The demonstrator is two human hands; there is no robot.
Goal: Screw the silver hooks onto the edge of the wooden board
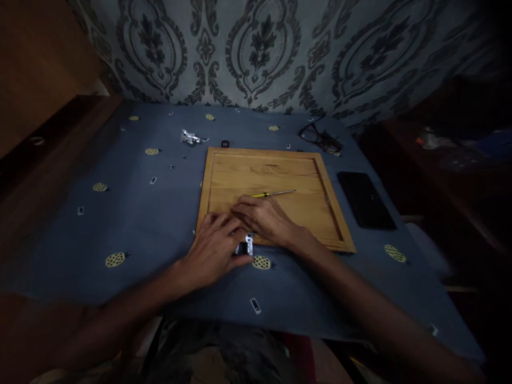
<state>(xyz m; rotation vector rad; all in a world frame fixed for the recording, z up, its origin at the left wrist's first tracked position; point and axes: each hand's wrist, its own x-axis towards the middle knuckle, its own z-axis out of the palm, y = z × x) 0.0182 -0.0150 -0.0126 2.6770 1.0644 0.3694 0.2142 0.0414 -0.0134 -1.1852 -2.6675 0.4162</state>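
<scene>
A shiny silver piece with a black part, which looks like a cabinet hinge [250,245], sits at the near edge of a framed wooden panel [276,172]. My left hand [216,242] is closed round it, thumb below and fingers above. Just to the right, my right hand [262,216] rests over the panel with its fingers bent together towards the left; what they pinch is hidden. A screwdriver [262,195] with a yellow and black handle lies along the far side of my right hand, its shaft pointing right. Part of its handle is covered.
Beyond the panel's left corner lie another silver hinge [190,137], a small screw [172,167] and a little black object [225,144]. Eyeglasses [320,140] lie at the back right, and a black phone [366,200] beside the panel. A patterned blue cloth [132,218] covers the table.
</scene>
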